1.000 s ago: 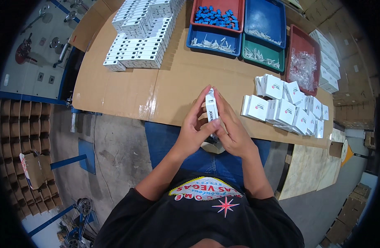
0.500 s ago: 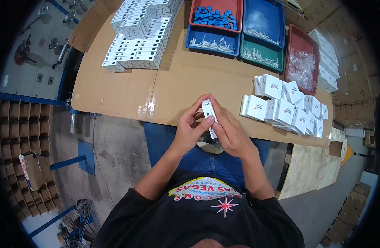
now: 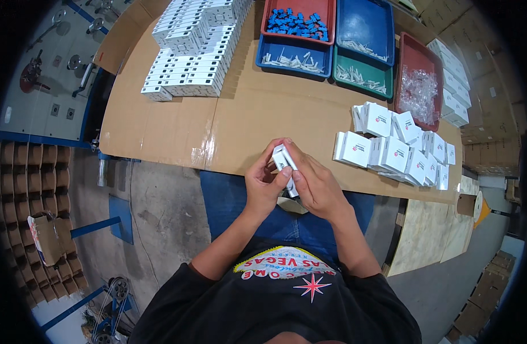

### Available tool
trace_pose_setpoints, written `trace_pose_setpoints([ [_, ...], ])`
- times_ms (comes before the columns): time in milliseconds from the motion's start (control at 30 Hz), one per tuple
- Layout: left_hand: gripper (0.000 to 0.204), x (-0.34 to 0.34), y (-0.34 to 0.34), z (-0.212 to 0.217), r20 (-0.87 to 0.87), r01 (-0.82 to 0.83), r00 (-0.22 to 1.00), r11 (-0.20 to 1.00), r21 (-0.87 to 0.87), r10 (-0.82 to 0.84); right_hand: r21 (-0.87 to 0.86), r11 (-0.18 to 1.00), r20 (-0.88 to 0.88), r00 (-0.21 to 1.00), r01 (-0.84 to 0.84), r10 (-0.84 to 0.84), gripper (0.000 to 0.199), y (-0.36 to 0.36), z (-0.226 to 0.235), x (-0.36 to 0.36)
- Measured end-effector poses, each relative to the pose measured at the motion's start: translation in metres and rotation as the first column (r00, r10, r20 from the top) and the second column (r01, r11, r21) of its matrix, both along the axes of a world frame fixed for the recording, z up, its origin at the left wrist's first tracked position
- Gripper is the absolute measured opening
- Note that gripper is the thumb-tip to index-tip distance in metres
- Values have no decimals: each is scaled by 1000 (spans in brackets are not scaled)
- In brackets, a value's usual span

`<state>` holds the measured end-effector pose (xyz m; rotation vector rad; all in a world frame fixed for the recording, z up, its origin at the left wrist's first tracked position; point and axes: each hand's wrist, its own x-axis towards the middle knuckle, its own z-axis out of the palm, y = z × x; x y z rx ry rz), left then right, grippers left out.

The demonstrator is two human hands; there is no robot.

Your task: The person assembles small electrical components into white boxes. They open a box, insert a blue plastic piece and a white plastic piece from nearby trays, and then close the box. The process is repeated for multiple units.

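Between my two hands is a small white box [image 3: 284, 166] with dark print on its narrow side. It is tilted, held just in front of the table's near edge. My left hand [image 3: 262, 182] grips its left side, the thumb pressing on the printed face. My right hand [image 3: 316, 184] wraps the other side, its thumb beside the left one and its fingers reaching over the top end. Both palms hide most of the box. On the table to the right of my hands lies a pile of flat white boxes [image 3: 396, 153] with small red marks.
Stacked white slotted pieces [image 3: 195, 74] stand at the far left of the cardboard-covered table [image 3: 160, 135]. Along the back are a red tray [image 3: 267, 23] of blue parts, blue trays [image 3: 364, 23], a green tray [image 3: 364, 86] with white pegs, and a dark red tray [image 3: 409, 51] of clear pieces.
The white box has tipped a little to the left and more of its top end shows. Both hands have shifted slightly with it, still gripping.
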<state>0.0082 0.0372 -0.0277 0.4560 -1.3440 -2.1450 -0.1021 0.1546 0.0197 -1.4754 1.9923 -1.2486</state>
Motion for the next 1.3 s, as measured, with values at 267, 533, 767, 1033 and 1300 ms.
trace_pose_setpoints([
  [267, 74, -3, 1, 10, 33, -41, 999, 998, -44, 42, -77, 997, 66, 997, -22, 27, 54, -4, -2, -3],
  [533, 113, -5, -5, 11, -23, 1, 1000, 891, -454, -12, -224, 966, 557, 830, 131, 16, 74, 2, -3, -4],
  [767, 106, -6, -6, 5, -76, 57, 990, 821, -569, -121, -48, 998, 688, 726, 44, 1, 74, 6, 7, -9],
  [1033, 92, -5, -13, 15, -3, 253, 967, 966, -55, -254, -153, 986, 456, 890, 63, 14, 76, 9, 1, -12],
  [1300, 93, -9, -4, 24, 5, 198, 980, 962, -186, -201, -129, 990, 240, 971, 49, -17, 68, 7, 9, -11],
])
